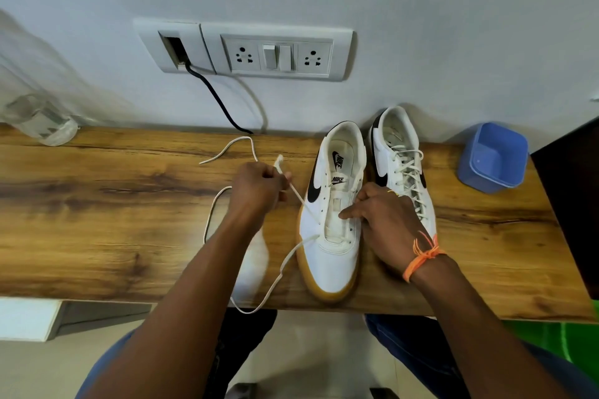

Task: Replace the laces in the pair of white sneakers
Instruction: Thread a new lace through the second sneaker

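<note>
White lace (293,191) runs taut from the near sneaker (330,230) up to the left hand (256,186), fingers curled round it in a fist. Right hand (385,220) rests on the sneaker's far flank, thumb and forefinger reaching toward the eyelets; whether they pinch anything I cannot tell. Slack loops over the wooden table (97,204) edge. Second sneaker (402,165) stands just beside, fully laced. Advice: pull along the eyelet's line, brace the upper firmly, feed slack gradually so nothing snags.
</note>
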Available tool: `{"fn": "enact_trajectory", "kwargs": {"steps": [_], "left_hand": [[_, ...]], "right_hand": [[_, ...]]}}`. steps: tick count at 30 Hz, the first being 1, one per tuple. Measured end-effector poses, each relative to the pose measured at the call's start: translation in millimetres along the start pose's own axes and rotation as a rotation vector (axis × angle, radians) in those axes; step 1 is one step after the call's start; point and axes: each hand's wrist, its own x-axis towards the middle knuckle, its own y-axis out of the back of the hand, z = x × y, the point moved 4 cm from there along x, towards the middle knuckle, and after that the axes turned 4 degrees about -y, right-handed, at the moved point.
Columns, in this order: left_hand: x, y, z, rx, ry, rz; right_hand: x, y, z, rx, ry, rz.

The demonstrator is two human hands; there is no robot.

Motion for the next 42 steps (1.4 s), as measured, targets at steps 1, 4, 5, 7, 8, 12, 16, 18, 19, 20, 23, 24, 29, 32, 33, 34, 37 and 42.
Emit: {"fn": "enact_trajectory", "kwargs": {"steps": [1, 4, 5, 7, 8, 12, 16, 18, 19, 20, 23, 24, 29, 32, 33, 34, 37, 42], "left_hand": [[2, 4, 0, -0.021, -0.013, 0.039], [1, 3, 0, -0.017, -0.032, 0.097], [0, 2, 0, 0.0, -0.027, 0.089], [-2, -3, -1, 0.065, 0.008, 0.012], [-2, -7, -2, 0.126, 0.037, -0.047], [-5, -21, -12, 0.462, 0.136, -0.289], [-11, -29, -11, 0.656, 0.023, -0.51], [-14, -34, -12, 0.677, 0.008, -0.591], [-16, -36, -12, 0.696, -0.003, -0.608], [-16, -38, -13, 0.709, -0.011, -0.616], [-16, -37, -13, 0.601, 0.038, -0.663], [-17, -33, -10, 0.524, 0.055, -0.677], [-16, -15, 21, 0.112, -0.072, -0.566], [-22, -21, 33, -0.137, -0.059, -0.631], [-24, -23, 37, -0.212, -0.055, -0.657], [-26, -24, 40, -0.27, -0.06, -0.675], [-28, -24, 46, -0.239, -0.154, -0.683], [-22, -24, 42, 0.01, -0.386, -0.434]], "right_hand": [[0, 0, -1, 0.007, 0.005, 0.0], [0, 0, -3, 0.004, 0.028, -0.013], [1, 0, -3, 0.005, 0.036, -0.013], [1, -1, -3, 0.023, 0.046, -0.002], [1, -2, -2, 0.035, 0.044, 0.007], [-2, -4, -4, 0.094, 0.026, 0.046], [-2, -9, -6, 0.048, -0.014, 0.015], [-2, -9, -8, 0.043, -0.027, 0.019], [-2, -9, -8, 0.045, -0.033, 0.02], [-2, -9, -8, 0.045, -0.034, 0.02], [-2, -10, -7, 0.063, -0.023, 0.028], [-3, -9, -7, 0.066, -0.019, 0.033], [-1, -12, -6, 0.114, -0.024, 0.082], [2, -6, -11, 0.712, -0.183, 0.118], [3, -4, -14, 0.97, -0.261, 0.106], [4, -3, -17, 1.177, -0.329, 0.077], [6, 0, -18, 1.454, -0.361, -0.009], [2, 0, -21, 1.402, -0.372, -0.025]]}}
